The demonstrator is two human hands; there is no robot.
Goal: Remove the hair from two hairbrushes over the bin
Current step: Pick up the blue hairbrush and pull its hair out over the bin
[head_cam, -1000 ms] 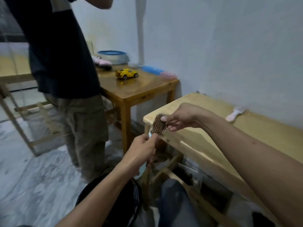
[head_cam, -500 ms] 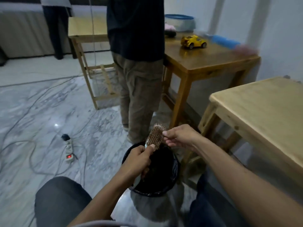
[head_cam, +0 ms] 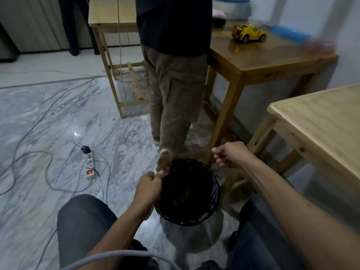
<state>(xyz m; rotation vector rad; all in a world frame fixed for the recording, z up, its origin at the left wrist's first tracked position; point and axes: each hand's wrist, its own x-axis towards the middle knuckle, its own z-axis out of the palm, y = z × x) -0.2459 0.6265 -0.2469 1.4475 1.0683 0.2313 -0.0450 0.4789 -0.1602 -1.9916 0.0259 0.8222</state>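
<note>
Since half a second ago the right hand [head_cam: 230, 155] has pulled away to the right of the hairbrush [head_cam: 164, 161], drawing a thin web of hair [head_cam: 191, 152] out between them; before, its fingertips were right against the bristles. That hand now pinches the hair between thumb and forefinger, the other fingers loosely curled. The left hand [head_cam: 150, 185] grips the brush handle in a closed fist, with the bristled head tilted up over the far-left rim of the bin [head_cam: 215, 193].

Lined with a black bag, the bin stands on the marble floor between the seated person's knees; its inside is dark, with small specks that cannot be made out. Just beyond it stands another person in khaki trousers [head_cam: 175, 94]. On the brown table [head_cam: 272, 57] behind sits a yellow toy car [head_cam: 249, 33] and a blue-lidded tub [head_cam: 231, 6], its contents hidden. A power strip [head_cam: 89, 165] lies on the floor to the left.
</note>
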